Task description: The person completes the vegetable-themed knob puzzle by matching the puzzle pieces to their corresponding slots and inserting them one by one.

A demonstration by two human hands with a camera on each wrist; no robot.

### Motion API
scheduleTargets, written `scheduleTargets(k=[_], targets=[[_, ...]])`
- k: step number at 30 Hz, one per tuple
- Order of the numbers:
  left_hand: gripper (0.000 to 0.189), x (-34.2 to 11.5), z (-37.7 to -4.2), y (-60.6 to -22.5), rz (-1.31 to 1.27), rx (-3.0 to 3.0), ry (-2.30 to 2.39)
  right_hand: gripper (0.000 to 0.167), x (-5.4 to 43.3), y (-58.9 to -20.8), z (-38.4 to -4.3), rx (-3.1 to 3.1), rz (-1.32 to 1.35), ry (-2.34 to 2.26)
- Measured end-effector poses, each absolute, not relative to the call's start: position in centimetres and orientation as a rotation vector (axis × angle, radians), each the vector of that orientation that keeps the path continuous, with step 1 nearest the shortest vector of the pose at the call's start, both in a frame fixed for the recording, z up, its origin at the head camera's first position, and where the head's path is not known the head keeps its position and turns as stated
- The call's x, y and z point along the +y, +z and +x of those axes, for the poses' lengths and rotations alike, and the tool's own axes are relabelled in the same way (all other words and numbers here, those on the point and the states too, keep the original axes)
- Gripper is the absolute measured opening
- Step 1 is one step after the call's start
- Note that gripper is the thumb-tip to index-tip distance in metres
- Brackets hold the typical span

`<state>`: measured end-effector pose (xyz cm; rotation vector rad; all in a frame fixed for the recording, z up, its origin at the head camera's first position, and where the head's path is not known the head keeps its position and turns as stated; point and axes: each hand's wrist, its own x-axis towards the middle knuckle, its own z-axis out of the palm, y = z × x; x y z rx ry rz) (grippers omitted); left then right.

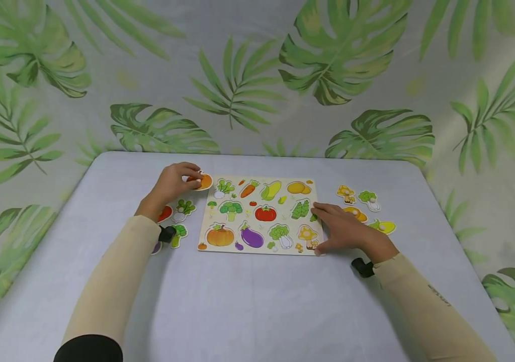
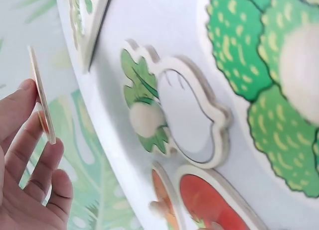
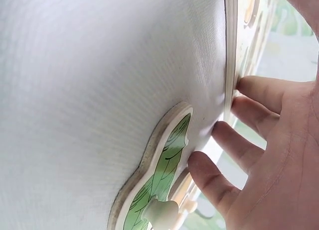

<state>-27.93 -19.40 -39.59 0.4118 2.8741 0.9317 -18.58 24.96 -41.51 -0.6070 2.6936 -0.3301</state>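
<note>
My left hand (image 1: 171,185) pinches an orange pumpkin puzzle piece (image 1: 205,182) between thumb and fingers, just above the board's far left corner. The left wrist view shows that piece (image 2: 42,98) nearly edge-on. Between my hands lies a pale puzzle board (image 1: 241,218) with printed vegetables. My right hand (image 1: 345,226) rests at its right edge, fingers spread and thumb by the near corner. A green knobbed piece (image 3: 162,172) lies on the cloth near the right fingertips in the right wrist view.
Left of the board are a white radish piece (image 1: 180,215), a red piece (image 1: 164,213), a broccoli piece (image 1: 178,236) and a purple piece (image 1: 156,248). To the right lie mushroom (image 1: 345,193), leafy green (image 1: 369,200), potato (image 1: 358,215) and corn (image 1: 384,228) pieces. White cloth (image 1: 257,301) covers the table.
</note>
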Motion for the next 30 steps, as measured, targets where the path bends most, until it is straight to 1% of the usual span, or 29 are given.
scheduleTargets(k=[10,30], targets=[[0.022,-17.8,-26.5,-38.8,0.643,2.86,0.934,0.107,25.0,-41.9,-18.4,2.705,-0.603,-0.33],[0.019,-15.9,-24.8,-38.8,0.751,2.83,1.027,0.109,24.9,-42.5,-18.4,2.715,-0.594,-0.329]])
